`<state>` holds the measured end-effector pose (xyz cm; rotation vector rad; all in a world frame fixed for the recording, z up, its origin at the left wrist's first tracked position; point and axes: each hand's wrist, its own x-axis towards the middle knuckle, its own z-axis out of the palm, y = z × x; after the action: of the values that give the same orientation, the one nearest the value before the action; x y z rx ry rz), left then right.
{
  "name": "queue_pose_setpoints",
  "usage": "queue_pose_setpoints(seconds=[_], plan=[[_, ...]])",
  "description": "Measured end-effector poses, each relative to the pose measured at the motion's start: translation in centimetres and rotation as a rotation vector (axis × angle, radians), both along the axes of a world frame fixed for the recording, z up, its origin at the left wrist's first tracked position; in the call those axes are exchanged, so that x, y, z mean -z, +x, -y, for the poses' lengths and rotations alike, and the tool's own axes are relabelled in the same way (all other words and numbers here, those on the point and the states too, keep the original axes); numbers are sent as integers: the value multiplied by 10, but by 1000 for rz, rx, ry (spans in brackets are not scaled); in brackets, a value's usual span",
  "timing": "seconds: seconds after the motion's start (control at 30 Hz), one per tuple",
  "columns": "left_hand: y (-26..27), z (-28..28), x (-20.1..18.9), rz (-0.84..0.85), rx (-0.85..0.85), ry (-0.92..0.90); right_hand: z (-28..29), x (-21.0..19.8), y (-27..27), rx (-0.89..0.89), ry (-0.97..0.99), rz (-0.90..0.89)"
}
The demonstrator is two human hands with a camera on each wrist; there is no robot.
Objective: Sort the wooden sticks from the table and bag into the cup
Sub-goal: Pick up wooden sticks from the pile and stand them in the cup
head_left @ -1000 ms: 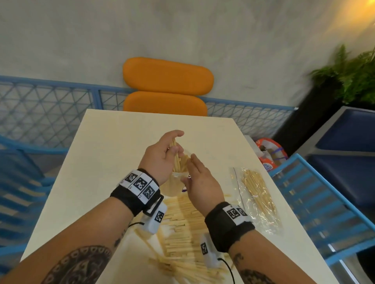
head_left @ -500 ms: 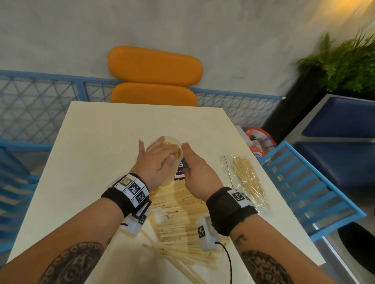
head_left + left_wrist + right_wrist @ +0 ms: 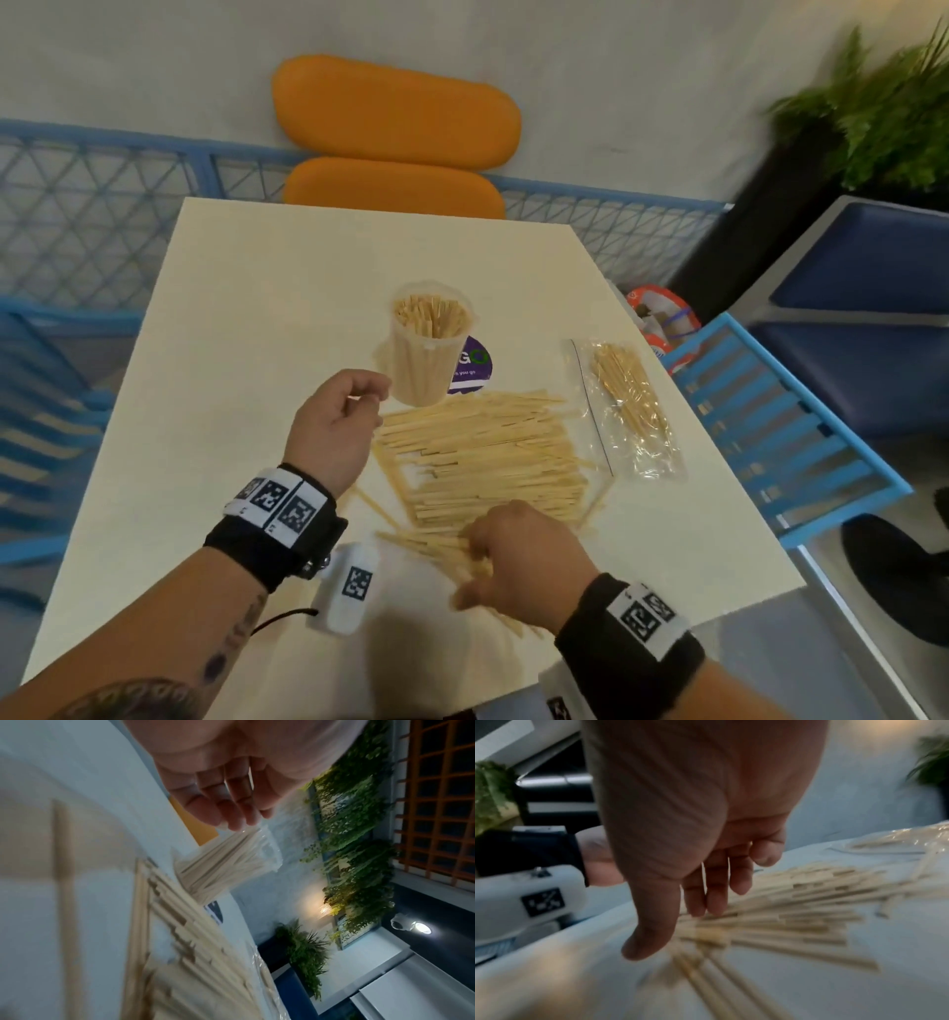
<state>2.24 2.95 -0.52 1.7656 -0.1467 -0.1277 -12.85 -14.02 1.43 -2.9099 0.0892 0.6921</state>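
On the pale table (image 3: 215,329) stands a clear cup (image 3: 429,354), upright and already full of wooden sticks. Just in front of it lies a wide pile of loose sticks (image 3: 488,457), and to the right of the pile lies a plastic bag (image 3: 629,411) with more sticks inside.

The left hand (image 3: 336,426) hovers near the base of the cup, at the left edge of the pile; its fingers are loosely curled and hold nothing. The right hand (image 3: 518,557) is at the near edge of the pile, fingers (image 3: 718,894) reaching down to the sticks. The picture is blurred there, so I cannot tell if it already grips any.
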Motion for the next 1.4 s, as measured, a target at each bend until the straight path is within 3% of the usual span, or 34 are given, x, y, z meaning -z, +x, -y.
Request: queue_pose_setpoints(seconds=[0.23,0.43,0.57,0.83,1.0,1.1,1.2,1.27,1.4], plan=[[-22,14,30,-168,57,37,0,22,11,3,3,87],[-24,22,30,-195,47,-2,8,17,22,-40,-45,119],[-19,17,25,-187,-8,-48,21,3,30,74,28,169],[-18,32,5,-172,9,-120,54,-30,56,480,469,396],[-30,58,-8,-282,337,-157,42,-41,64,666,958,469],[-33,69,-7,-260,488,-84,34,-35,64,734,1081,422],[-31,67,2,-203,522,41,36,-25,59,727,1012,362],[-30,63,9,-261,511,18,40,-14,53,685,890,347],[-29,59,16,-437,336,-112,37,14,40,491,283,198]])
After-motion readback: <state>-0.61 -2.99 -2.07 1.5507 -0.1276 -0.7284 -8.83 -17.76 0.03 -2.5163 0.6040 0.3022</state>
